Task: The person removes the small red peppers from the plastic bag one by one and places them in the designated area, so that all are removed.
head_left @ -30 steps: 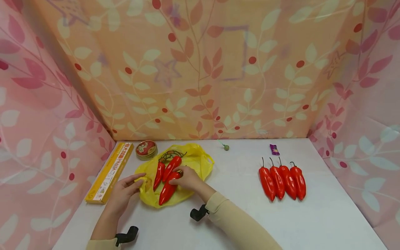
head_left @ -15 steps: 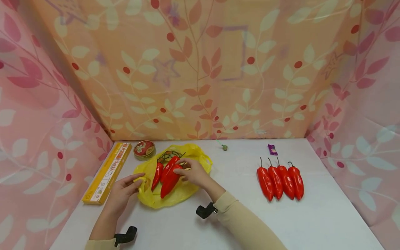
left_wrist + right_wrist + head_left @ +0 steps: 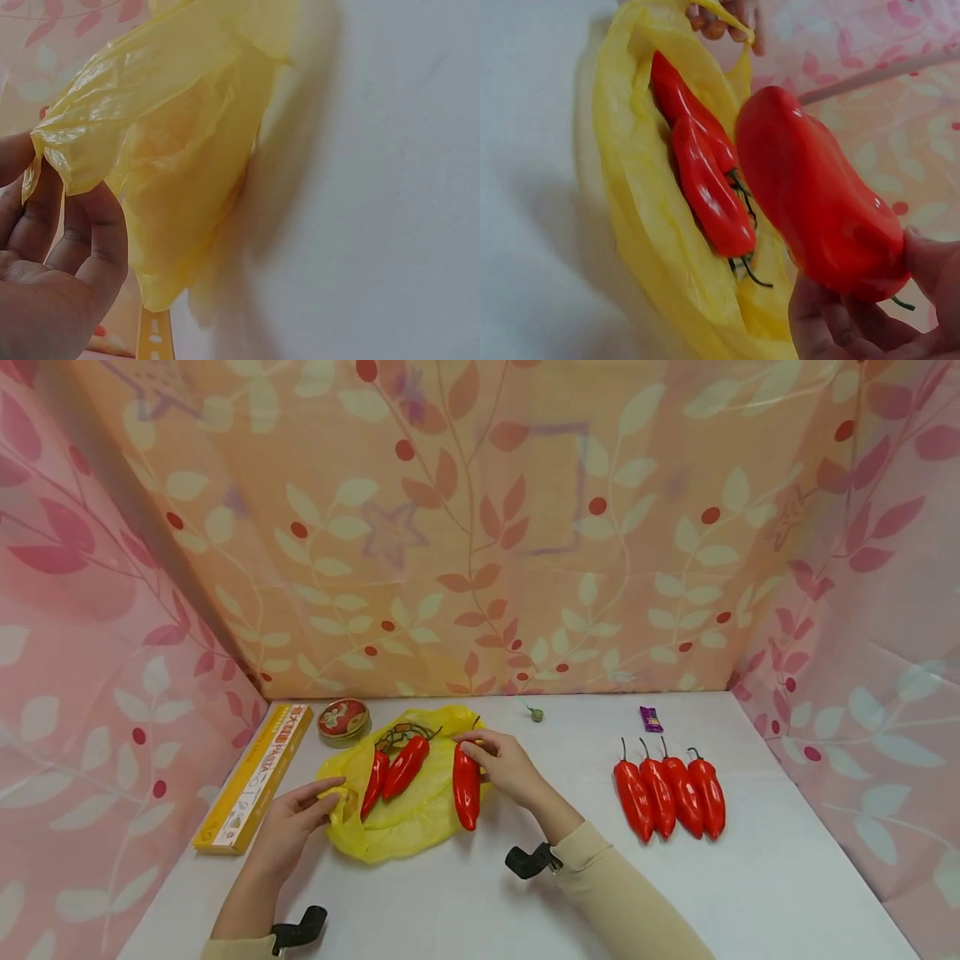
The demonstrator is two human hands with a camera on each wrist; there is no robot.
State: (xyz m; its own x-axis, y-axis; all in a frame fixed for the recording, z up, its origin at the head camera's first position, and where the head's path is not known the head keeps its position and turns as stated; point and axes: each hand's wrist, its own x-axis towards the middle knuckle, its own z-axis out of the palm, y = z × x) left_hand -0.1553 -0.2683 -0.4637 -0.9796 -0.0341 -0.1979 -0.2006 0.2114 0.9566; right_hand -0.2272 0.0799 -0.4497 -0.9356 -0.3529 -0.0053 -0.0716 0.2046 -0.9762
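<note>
My right hand (image 3: 513, 768) grips a red chili pepper (image 3: 466, 789) near its stem end, over the right side of a yellow plastic bag (image 3: 408, 835). In the right wrist view that pepper (image 3: 817, 202) is large, its green stem beside the fingers. Two more red peppers (image 3: 406, 768) lie on the spread bag, stems toward the back, and a dark patterned thing (image 3: 401, 732) lies by their stems, its kind unclear. With thumb and fingers, my left hand (image 3: 288, 827) pinches the bag's left edge; the left wrist view shows the gathered plastic (image 3: 82, 150) between them.
Several red peppers (image 3: 671, 797) lie in a row on the right of the white table (image 3: 555, 827). Behind them is a small purple packet (image 3: 651, 719). A small green object (image 3: 536, 714) lies at the back. A yellow pasta box (image 3: 255, 781) and round tin (image 3: 344, 722) stand left.
My right hand has lifted one pepper off the two others and carried it right, toward the bag's right edge. My left hand stays on the bag's left edge.
</note>
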